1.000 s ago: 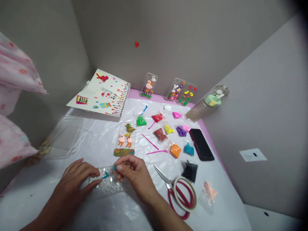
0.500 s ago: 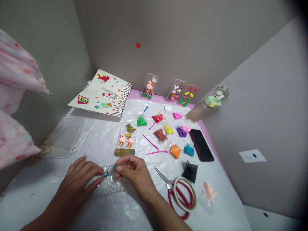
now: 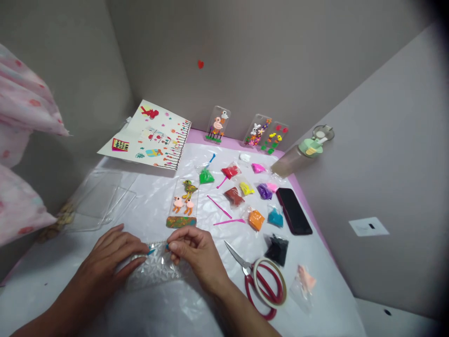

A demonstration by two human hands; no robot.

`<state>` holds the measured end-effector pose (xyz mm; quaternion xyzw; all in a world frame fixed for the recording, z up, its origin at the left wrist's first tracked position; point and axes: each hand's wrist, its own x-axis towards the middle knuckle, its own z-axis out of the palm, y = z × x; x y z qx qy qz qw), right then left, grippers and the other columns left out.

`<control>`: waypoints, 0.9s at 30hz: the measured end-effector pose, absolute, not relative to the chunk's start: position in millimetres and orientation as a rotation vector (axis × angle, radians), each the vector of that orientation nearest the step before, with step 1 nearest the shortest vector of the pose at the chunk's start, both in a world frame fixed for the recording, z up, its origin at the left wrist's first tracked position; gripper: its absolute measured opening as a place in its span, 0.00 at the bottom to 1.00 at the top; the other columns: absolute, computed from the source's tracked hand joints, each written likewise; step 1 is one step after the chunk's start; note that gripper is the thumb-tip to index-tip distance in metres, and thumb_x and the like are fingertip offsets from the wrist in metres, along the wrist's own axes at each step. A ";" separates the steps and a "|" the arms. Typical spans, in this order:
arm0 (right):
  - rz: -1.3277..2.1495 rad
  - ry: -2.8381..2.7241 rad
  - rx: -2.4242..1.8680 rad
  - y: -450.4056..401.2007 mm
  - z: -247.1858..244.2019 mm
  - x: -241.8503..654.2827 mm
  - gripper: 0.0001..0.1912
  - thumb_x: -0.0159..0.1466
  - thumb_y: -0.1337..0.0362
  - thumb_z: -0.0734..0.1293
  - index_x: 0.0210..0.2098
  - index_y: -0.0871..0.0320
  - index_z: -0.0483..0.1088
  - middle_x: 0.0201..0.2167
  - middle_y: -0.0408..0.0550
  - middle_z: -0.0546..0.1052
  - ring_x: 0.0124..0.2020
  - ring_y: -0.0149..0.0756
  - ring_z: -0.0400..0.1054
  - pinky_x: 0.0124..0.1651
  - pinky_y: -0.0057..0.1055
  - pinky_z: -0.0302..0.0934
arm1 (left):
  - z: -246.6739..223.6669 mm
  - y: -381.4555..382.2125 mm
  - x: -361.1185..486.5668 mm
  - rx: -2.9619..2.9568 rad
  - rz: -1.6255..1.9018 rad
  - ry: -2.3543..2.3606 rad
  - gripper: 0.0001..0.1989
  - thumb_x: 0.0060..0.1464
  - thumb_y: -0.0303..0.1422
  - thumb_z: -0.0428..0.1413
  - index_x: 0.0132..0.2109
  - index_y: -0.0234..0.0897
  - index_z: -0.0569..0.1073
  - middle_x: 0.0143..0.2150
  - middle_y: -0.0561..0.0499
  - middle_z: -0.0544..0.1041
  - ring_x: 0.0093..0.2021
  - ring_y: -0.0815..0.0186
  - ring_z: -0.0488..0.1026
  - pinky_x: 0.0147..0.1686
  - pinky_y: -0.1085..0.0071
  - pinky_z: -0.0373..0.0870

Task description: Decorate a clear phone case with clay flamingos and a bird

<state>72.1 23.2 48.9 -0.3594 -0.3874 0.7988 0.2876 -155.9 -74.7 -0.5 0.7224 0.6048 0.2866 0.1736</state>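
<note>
My left hand [image 3: 117, 255] is closed, with a thin strip of blue clay [image 3: 151, 251] at its thumb and fingertips. To its right, my right hand [image 3: 194, 250] pinches another small bit of blue clay, mostly hidden by the fingers. Both hands are over a clear, bubbly-textured plastic sheet [image 3: 161, 269] near the table's front. Just beyond them lies a clear phone case [image 3: 180, 192] decorated with a mottled green duck, two pink birds and a mottled band. A packet of blue clay [image 3: 275, 217] lies further right.
Red-handled scissors [image 3: 247, 276] lie under a tape roll [image 3: 255, 285] at right. Several clay packets, such as orange [image 3: 256, 220], and pink sticks [image 3: 219, 207] are spread beyond. A phone [image 3: 293, 211], a bottle [image 3: 291, 159], clear cases [image 3: 94, 201] and a decorated notebook [image 3: 140, 133] surround them.
My left hand has drawn slightly left, and its blue strip now sits lower and flatter. The right hand has hardly moved.
</note>
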 end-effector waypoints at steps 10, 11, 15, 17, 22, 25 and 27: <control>2.169 -1.021 -0.942 21.8 46.6 70.4 0.23 0.49 0.47 0.85 0.30 0.59 0.80 0.21 0.40 0.77 0.22 0.27 0.67 0.30 0.26 0.64 | -2.2 -79.6 -161.2 1.970 0.817 1.808 0.13 0.65 0.49 0.59 0.48 0.49 0.80 0.45 0.55 0.86 0.53 0.55 0.81 0.72 0.52 0.60; 2.175 -1.029 -0.938 21.7 46.4 70.4 0.22 0.50 0.47 0.84 0.30 0.59 0.80 0.21 0.40 0.77 0.22 0.27 0.67 0.30 0.26 0.64 | -2.0 -82.3 -160.3 1.961 0.818 1.821 0.14 0.65 0.49 0.60 0.51 0.50 0.79 0.49 0.54 0.86 0.59 0.53 0.79 0.70 0.53 0.64; 2.235 -1.033 -0.903 20.0 46.0 69.7 0.22 0.51 0.49 0.84 0.33 0.59 0.81 0.23 0.41 0.79 0.24 0.28 0.70 0.33 0.27 0.66 | 6.3 -86.5 -148.0 1.988 0.825 1.774 0.18 0.65 0.46 0.60 0.60 0.53 0.76 0.58 0.54 0.83 0.64 0.55 0.76 0.61 0.62 0.76; 2.259 -0.998 -0.896 19.2 45.2 69.0 0.22 0.49 0.52 0.86 0.33 0.59 0.80 0.23 0.41 0.79 0.24 0.29 0.71 0.33 0.26 0.66 | 14.0 -82.8 -138.7 2.028 0.863 1.732 0.17 0.66 0.43 0.59 0.60 0.54 0.76 0.58 0.55 0.84 0.61 0.57 0.79 0.62 0.64 0.76; 2.284 -0.978 -0.906 17.8 41.9 67.0 0.23 0.45 0.54 0.87 0.30 0.60 0.77 0.21 0.40 0.78 0.22 0.29 0.70 0.30 0.25 0.63 | 31.4 -69.8 -122.0 2.068 0.995 1.651 0.08 0.68 0.39 0.57 0.51 0.50 0.79 0.46 0.57 0.87 0.51 0.61 0.84 0.69 0.60 0.69; 2.267 -0.992 -0.921 16.4 40.2 65.7 0.23 0.45 0.53 0.86 0.28 0.60 0.77 0.20 0.40 0.78 0.21 0.28 0.69 0.29 0.25 0.63 | 37.4 -65.7 -116.9 2.084 1.054 1.665 0.05 0.67 0.39 0.58 0.48 0.48 0.77 0.42 0.59 0.87 0.45 0.63 0.85 0.70 0.62 0.69; 2.244 -1.014 -0.929 15.2 39.6 64.9 0.23 0.46 0.52 0.86 0.27 0.59 0.77 0.21 0.41 0.78 0.21 0.28 0.69 0.29 0.25 0.63 | 39.5 -63.6 -113.5 2.093 1.087 1.688 0.04 0.67 0.38 0.57 0.46 0.48 0.76 0.40 0.59 0.86 0.41 0.63 0.86 0.69 0.62 0.70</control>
